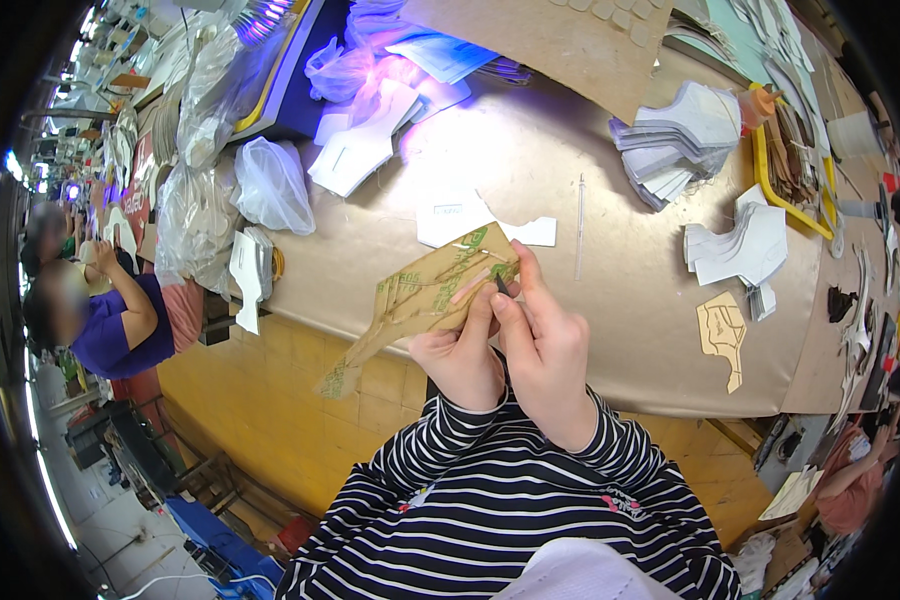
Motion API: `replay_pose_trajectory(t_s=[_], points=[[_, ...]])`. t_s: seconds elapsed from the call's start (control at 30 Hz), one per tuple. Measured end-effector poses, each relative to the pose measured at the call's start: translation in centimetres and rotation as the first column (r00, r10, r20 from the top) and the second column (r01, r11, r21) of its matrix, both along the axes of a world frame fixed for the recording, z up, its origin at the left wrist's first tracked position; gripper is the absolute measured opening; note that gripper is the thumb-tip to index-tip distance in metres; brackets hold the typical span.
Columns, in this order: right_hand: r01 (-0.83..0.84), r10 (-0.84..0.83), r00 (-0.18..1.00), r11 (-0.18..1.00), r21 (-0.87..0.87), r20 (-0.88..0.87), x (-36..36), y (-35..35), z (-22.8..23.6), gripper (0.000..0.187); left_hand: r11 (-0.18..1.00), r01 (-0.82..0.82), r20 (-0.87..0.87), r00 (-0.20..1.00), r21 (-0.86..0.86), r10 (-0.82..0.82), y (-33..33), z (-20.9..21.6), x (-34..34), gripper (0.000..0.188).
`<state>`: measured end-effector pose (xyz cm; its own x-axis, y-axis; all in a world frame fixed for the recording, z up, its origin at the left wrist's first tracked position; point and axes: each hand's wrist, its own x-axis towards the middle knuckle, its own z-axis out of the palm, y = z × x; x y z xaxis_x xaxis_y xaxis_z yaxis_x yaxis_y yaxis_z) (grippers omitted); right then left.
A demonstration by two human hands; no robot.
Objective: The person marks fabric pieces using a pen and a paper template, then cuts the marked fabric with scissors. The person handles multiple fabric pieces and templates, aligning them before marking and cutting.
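In front of my chest, above the table's near edge, I hold a tan shoe-part pattern (410, 300) with green print, long slots and a narrow tail pointing down to the left. My left hand (462, 362) is closed on its lower edge, thumb on top. My right hand (550, 345) pinches a small dark, pointed thing (503, 288) against the pattern's right end; its exact kind is too small to tell. Just beyond lies a white cut piece (460, 218), partly hidden by the pattern. To the right rests a smaller tan pattern (721, 340) with dark lines.
A thin clear pen-like stick (580, 228) lies beyond my right hand. Stacks of white-grey pieces (675, 145) sit at the right, near a yellow tray (770, 190). Plastic bags (270, 185) and more white pieces (355, 150) are at the left. A co-worker in purple (120, 325) sits far left.
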<state>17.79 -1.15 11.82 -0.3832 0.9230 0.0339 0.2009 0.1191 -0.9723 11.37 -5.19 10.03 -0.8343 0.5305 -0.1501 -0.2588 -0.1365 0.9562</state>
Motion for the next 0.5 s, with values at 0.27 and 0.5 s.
replay_pose_trajectory(t_s=[0.27, 0.5], points=[[-0.006, 0.005, 1.0, 0.998, -0.062, -0.012, -0.08, -0.16, 0.36, 0.044, 0.998, -0.034, -0.098, 0.995, -0.046, 0.029, -0.01, -0.09, 0.27, 0.014], [-0.015, 0.007, 0.998, 0.99, -0.142, -0.058, 0.05, -0.24, 0.5, 0.043, 0.997, -0.064, -0.143, 0.988, -0.048, 0.056, 0.3, 0.34, 0.8, 0.013]])
